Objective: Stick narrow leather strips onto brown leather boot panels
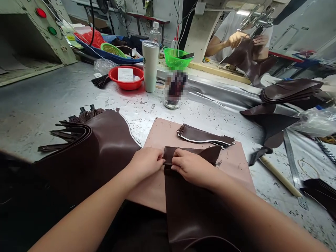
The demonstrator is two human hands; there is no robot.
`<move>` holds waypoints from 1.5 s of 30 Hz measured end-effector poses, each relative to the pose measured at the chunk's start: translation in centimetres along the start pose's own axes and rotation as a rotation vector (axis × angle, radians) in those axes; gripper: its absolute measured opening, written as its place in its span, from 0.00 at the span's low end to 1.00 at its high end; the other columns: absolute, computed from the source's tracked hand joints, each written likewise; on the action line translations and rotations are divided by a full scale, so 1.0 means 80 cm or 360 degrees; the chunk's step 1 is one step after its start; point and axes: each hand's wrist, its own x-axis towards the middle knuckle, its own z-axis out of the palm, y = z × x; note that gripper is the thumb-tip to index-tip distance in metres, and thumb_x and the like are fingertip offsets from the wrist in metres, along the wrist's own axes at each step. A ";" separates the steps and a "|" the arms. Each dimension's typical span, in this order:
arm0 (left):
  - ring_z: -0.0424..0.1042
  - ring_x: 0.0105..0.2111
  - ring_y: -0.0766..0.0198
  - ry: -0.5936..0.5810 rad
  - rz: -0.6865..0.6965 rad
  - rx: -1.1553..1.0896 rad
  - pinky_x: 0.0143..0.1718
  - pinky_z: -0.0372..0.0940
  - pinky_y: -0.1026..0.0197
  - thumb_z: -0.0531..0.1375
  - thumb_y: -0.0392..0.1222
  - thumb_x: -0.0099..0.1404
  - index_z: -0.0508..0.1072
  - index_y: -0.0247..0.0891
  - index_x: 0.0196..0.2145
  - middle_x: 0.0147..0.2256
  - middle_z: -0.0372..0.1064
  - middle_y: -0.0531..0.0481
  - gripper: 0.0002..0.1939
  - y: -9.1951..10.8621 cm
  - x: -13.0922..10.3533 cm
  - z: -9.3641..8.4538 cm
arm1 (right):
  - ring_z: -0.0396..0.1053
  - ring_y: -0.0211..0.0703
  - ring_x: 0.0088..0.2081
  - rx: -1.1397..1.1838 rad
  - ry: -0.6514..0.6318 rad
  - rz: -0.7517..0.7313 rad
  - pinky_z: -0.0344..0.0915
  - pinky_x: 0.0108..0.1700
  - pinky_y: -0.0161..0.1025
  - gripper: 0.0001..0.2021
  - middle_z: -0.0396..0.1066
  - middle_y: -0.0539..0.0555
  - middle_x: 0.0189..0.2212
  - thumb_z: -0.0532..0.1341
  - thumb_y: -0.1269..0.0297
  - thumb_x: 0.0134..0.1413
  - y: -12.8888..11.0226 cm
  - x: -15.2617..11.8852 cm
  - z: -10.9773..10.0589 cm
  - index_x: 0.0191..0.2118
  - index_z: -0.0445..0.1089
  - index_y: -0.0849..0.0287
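Observation:
A dark brown leather piece (pixel 189 206) hangs from the pinkish board (pixel 152 189) over the table's front edge, with a narrow brown strip (pixel 193 150) lying along its upper edge. My left hand (pixel 148 161) pinches the left end of the strip, where it meets the larger piece. Just to the right, my right hand (pixel 193 166) has its fingers curled on the strip and the leather edge; its fingertips are partly hidden. Further back on the board sits a small stack of brown pieces (pixel 202 134) with white edges.
Left lies a folded leather pile (pixel 110 136). Behind stand a red bowl (pixel 126 84), a tumbler (pixel 150 66) and a glass jar (pixel 172 101). On the right are a wooden stick (pixel 280 176) and a metal ruler (pixel 291 161). A co-worker (pixel 236 40) handles leather beyond.

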 end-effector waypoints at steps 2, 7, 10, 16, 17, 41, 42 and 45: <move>0.66 0.28 0.61 0.0034 0.0063 0.0046 0.24 0.51 0.62 0.52 0.43 0.60 0.67 0.39 0.22 0.26 0.68 0.50 0.11 -0.005 -0.011 0.003 | 0.64 0.38 0.33 -0.0036 -0.0033 0.0027 0.57 0.34 0.35 0.11 0.62 0.53 0.34 0.51 0.63 0.60 0.000 0.003 0.001 0.33 0.69 0.58; 0.66 0.44 0.57 0.0469 0.0551 0.0046 0.44 0.62 0.55 0.47 0.36 0.64 0.69 0.36 0.35 0.43 0.70 0.45 0.11 -0.021 -0.052 0.036 | 0.64 0.34 0.26 -0.0101 -0.0109 0.0086 0.55 0.29 0.35 0.11 0.62 0.52 0.38 0.50 0.60 0.61 -0.001 0.000 -0.007 0.34 0.68 0.56; 0.60 0.53 0.54 0.0579 0.0671 0.0088 0.51 0.58 0.49 0.46 0.31 0.62 0.67 0.35 0.41 0.53 0.63 0.44 0.14 -0.022 -0.068 0.059 | 0.66 0.36 0.30 -0.0033 -0.0167 0.0068 0.56 0.31 0.34 0.11 0.64 0.52 0.37 0.50 0.60 0.61 -0.001 -0.006 -0.017 0.34 0.67 0.57; 0.61 0.52 0.55 0.0615 0.0631 -0.0201 0.50 0.60 0.50 0.46 0.31 0.58 0.64 0.36 0.40 0.49 0.65 0.42 0.13 -0.001 -0.078 0.070 | 0.66 0.41 0.30 -0.0044 -0.0227 0.0124 0.53 0.29 0.34 0.10 0.70 0.51 0.29 0.48 0.61 0.62 -0.008 -0.020 -0.032 0.36 0.65 0.56; 0.63 0.49 0.56 0.0586 0.0615 -0.0307 0.48 0.61 0.51 0.47 0.32 0.58 0.63 0.38 0.37 0.46 0.66 0.42 0.10 0.005 -0.081 0.069 | 0.65 0.41 0.28 -0.0082 -0.0222 0.0152 0.51 0.27 0.34 0.10 0.69 0.51 0.27 0.48 0.61 0.61 -0.009 -0.022 -0.033 0.36 0.65 0.56; 0.71 0.33 0.60 0.0431 0.0606 -0.0108 0.33 0.66 0.59 0.48 0.34 0.64 0.70 0.37 0.46 0.35 0.72 0.46 0.16 0.026 -0.120 0.082 | 0.62 0.34 0.27 -0.0146 -0.0161 -0.0036 0.54 0.29 0.32 0.10 0.63 0.50 0.35 0.51 0.60 0.61 0.015 -0.045 0.003 0.32 0.65 0.58; 0.71 0.35 0.58 0.0554 0.0702 0.0072 0.35 0.66 0.58 0.49 0.36 0.64 0.70 0.37 0.46 0.37 0.72 0.44 0.16 0.025 -0.119 0.084 | 0.62 0.34 0.27 -0.0146 -0.0159 -0.0042 0.53 0.29 0.32 0.10 0.63 0.50 0.35 0.51 0.60 0.61 0.016 -0.044 0.003 0.32 0.65 0.58; 0.67 0.47 0.54 0.0738 0.0898 0.0380 0.44 0.64 0.54 0.49 0.42 0.66 0.69 0.36 0.49 0.49 0.68 0.44 0.18 0.021 -0.115 0.090 | 0.63 0.34 0.28 -0.0141 -0.0159 -0.0057 0.53 0.28 0.32 0.10 0.64 0.49 0.35 0.51 0.60 0.61 0.020 -0.040 0.003 0.32 0.65 0.57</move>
